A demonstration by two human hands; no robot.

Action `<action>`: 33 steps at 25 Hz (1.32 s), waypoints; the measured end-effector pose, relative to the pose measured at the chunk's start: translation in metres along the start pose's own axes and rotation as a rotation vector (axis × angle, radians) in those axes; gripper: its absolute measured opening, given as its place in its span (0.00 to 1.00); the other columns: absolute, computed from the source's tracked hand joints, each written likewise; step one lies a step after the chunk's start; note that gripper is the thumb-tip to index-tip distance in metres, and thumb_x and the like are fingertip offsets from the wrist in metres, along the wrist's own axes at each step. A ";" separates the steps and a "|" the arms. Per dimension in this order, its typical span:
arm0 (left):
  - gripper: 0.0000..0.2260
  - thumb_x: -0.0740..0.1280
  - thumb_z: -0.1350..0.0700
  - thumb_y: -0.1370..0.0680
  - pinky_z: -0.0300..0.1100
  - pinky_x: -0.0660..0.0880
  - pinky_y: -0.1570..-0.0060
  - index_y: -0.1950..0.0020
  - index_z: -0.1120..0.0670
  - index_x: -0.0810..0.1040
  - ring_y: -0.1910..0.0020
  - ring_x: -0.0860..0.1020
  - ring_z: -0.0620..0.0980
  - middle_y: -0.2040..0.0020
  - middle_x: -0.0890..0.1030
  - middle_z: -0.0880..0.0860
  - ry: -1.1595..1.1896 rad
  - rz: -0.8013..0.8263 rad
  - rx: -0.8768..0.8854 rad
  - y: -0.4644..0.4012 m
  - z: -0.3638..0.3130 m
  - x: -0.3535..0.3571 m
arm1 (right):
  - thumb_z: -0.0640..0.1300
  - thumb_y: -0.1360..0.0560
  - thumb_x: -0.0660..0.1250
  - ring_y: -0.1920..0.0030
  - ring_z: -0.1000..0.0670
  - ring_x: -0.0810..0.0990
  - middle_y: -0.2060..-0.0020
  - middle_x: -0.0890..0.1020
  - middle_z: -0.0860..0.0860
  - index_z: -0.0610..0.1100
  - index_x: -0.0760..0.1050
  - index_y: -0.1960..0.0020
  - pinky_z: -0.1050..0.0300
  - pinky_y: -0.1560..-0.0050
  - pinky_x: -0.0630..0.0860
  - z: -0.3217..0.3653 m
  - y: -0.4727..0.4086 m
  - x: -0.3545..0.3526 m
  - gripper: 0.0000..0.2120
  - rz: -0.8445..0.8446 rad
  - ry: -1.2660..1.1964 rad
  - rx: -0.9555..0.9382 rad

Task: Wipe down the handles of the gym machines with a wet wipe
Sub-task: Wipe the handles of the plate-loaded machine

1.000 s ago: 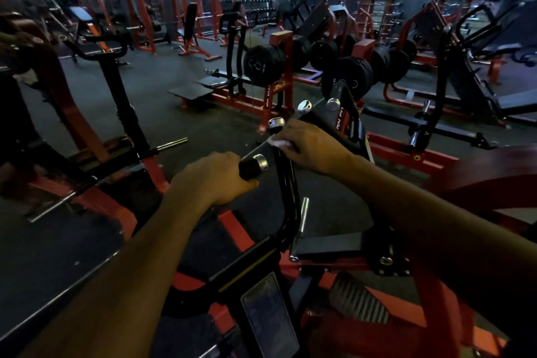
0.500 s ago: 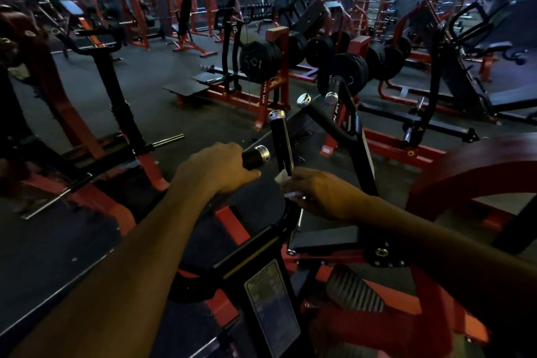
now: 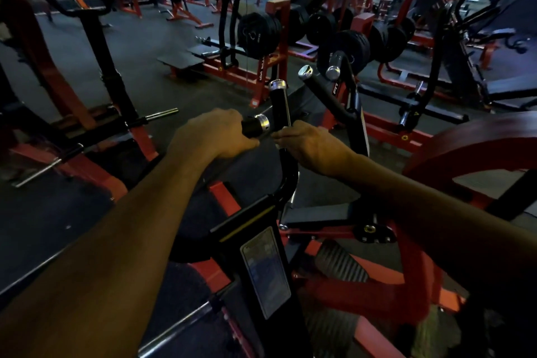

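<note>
Left hand point(image 3: 213, 134) clenched round horizontal handle point(image 3: 255, 125), chrome cap showing. Right hand point(image 3: 309, 144) fingers curled at base of upright handle point(image 3: 279, 104); wet wipe hidden, can't tell.

**Black handles with chrome caps**

A short horizontal handle point(image 3: 255, 124) points right, chrome end cap showing. Just beside it an upright handle point(image 3: 278, 104) rises, chrome-topped. Two more angled handles point(image 3: 322, 87) stand behind. The wipe cannot be made out.

Both arms reached forward; the left hand point(image 3: 212, 134) gripped the handle point(image 3: 255, 125), the right hand point(image 3: 311, 145) curled just right of it.
</note>
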State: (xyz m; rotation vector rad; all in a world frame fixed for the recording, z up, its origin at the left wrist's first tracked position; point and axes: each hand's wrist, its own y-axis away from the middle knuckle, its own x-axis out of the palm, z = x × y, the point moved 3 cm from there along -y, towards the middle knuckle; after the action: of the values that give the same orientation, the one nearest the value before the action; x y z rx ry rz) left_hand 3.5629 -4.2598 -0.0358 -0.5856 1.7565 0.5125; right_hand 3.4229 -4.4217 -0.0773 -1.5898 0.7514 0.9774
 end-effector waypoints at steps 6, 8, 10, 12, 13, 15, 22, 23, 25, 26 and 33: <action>0.25 0.66 0.29 0.31 0.58 0.79 0.47 0.45 0.46 0.76 0.53 0.80 0.57 0.50 0.79 0.54 -0.041 -0.027 -0.008 0.001 -0.001 0.002 | 0.38 0.22 0.63 0.50 0.44 0.79 0.45 0.84 0.47 0.40 0.83 0.46 0.52 0.51 0.78 0.021 0.024 0.020 0.11 0.010 -0.092 0.139; 0.29 0.64 0.28 0.34 0.58 0.79 0.47 0.43 0.46 0.77 0.52 0.80 0.58 0.50 0.78 0.54 -0.050 -0.038 -0.017 0.003 -0.002 0.001 | 0.35 0.23 0.66 0.52 0.45 0.79 0.49 0.84 0.48 0.41 0.82 0.48 0.51 0.53 0.78 0.032 0.029 0.023 0.08 0.018 -0.155 0.231; 0.27 0.66 0.29 0.31 0.58 0.79 0.47 0.43 0.47 0.77 0.52 0.80 0.57 0.50 0.79 0.54 -0.056 -0.038 -0.012 0.003 -0.002 0.001 | 0.38 0.22 0.66 0.53 0.46 0.80 0.54 0.83 0.48 0.42 0.80 0.50 0.51 0.55 0.78 0.048 0.038 0.028 0.05 0.058 -0.260 0.305; 0.24 0.68 0.32 0.28 0.58 0.80 0.48 0.42 0.48 0.77 0.54 0.80 0.56 0.51 0.79 0.54 -0.058 -0.031 -0.002 0.002 -0.001 0.001 | 0.39 0.21 0.68 0.54 0.46 0.84 0.55 0.85 0.47 0.41 0.83 0.50 0.48 0.53 0.81 0.054 0.047 0.028 0.05 0.064 -0.412 0.419; 0.23 0.68 0.33 0.27 0.58 0.80 0.48 0.41 0.48 0.77 0.54 0.80 0.55 0.51 0.79 0.53 -0.058 -0.032 0.000 0.001 -0.001 0.001 | 0.39 0.21 0.69 0.54 0.47 0.86 0.53 0.86 0.46 0.41 0.84 0.49 0.48 0.52 0.82 0.052 0.050 0.025 0.05 0.041 -0.493 0.467; 0.23 0.69 0.33 0.26 0.57 0.80 0.48 0.41 0.48 0.77 0.54 0.80 0.55 0.51 0.79 0.53 -0.055 -0.035 0.004 0.001 -0.002 0.001 | 0.39 0.22 0.71 0.51 0.52 0.84 0.46 0.82 0.47 0.41 0.84 0.46 0.58 0.50 0.81 0.043 0.050 0.017 0.06 -0.099 -0.541 0.503; 0.21 0.69 0.35 0.25 0.57 0.80 0.47 0.41 0.49 0.77 0.54 0.80 0.54 0.52 0.79 0.53 -0.043 -0.031 0.021 0.004 -0.002 0.000 | 0.41 0.22 0.72 0.56 0.52 0.76 0.52 0.71 0.52 0.41 0.82 0.45 0.67 0.58 0.73 0.061 0.059 0.037 0.07 -0.370 -0.300 0.668; 0.21 0.69 0.35 0.25 0.57 0.80 0.47 0.41 0.49 0.77 0.54 0.80 0.54 0.52 0.79 0.53 -0.036 -0.032 0.023 0.004 -0.002 0.001 | 0.41 0.22 0.71 0.57 0.52 0.76 0.53 0.70 0.54 0.42 0.82 0.45 0.64 0.58 0.74 0.067 0.060 0.039 0.06 -0.367 -0.267 0.657; 0.22 0.69 0.35 0.25 0.57 0.80 0.47 0.40 0.50 0.76 0.54 0.80 0.54 0.52 0.79 0.53 -0.038 -0.028 0.028 0.003 -0.002 0.002 | 0.40 0.21 0.70 0.57 0.52 0.76 0.53 0.69 0.55 0.41 0.83 0.47 0.58 0.58 0.77 0.078 0.064 0.042 0.05 -0.351 -0.269 0.670; 0.22 0.69 0.35 0.25 0.57 0.80 0.47 0.40 0.50 0.76 0.54 0.80 0.55 0.51 0.79 0.53 -0.048 -0.032 0.026 0.003 -0.002 0.001 | 0.39 0.21 0.70 0.57 0.52 0.76 0.53 0.69 0.55 0.40 0.83 0.49 0.57 0.58 0.78 0.085 0.065 0.042 0.04 -0.341 -0.291 0.664; 0.24 0.67 0.34 0.24 0.54 0.79 0.47 0.39 0.51 0.75 0.52 0.79 0.55 0.50 0.78 0.53 -0.094 -0.028 0.056 0.003 -0.003 0.001 | 0.38 0.20 0.67 0.47 0.53 0.79 0.47 0.74 0.53 0.39 0.82 0.44 0.63 0.47 0.78 0.107 0.075 0.042 0.07 -0.247 -0.338 0.487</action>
State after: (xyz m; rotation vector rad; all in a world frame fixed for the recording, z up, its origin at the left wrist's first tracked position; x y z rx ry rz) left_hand 3.5588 -4.2594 -0.0357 -0.5379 1.6655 0.4628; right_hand 3.3558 -4.3342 -0.1584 -1.0305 0.4937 0.7804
